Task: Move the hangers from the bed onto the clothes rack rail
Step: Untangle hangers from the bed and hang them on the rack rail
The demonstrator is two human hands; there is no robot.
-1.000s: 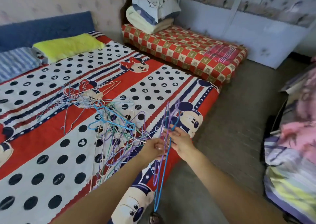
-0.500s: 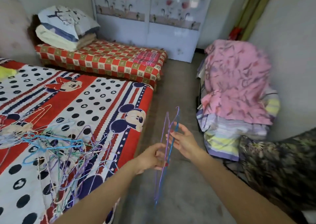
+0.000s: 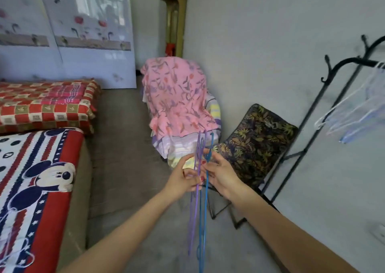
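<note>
Centre of frame: a small bundle of thin hangers, purple [image 3: 198, 168] and blue [image 3: 205, 206], held upright between both hands, hooks up, bodies trailing down toward the lower centre. Left hand [image 3: 183, 177] curled around the purple wires, fingers pinching them from the left side. Right hand [image 3: 220, 172] touching the bundle from the right, fingertips closed on the blue hanger near its neck. Exact hanger count in the bundle not discernible. Right edge of frame: black metal clothes rack [image 3: 341, 62] standing against the wall, several pale hangers [image 3: 354, 110] already hooked on its rail, well apart from the held bundle. Left edge: corner of the bed [image 3: 41, 168] with a cartoon-mouse printed cover, a red checked mattress [image 3: 45, 104] behind it. Upper centre: pink floral cloth [image 3: 177, 93] draped over a heap of bedding. Just beside that heap, right of centre: folding chair [image 3: 256, 143] with dark leaf-patterned seat. Upper left: white wardrobe [image 3: 68, 33] with flower decals.
</note>
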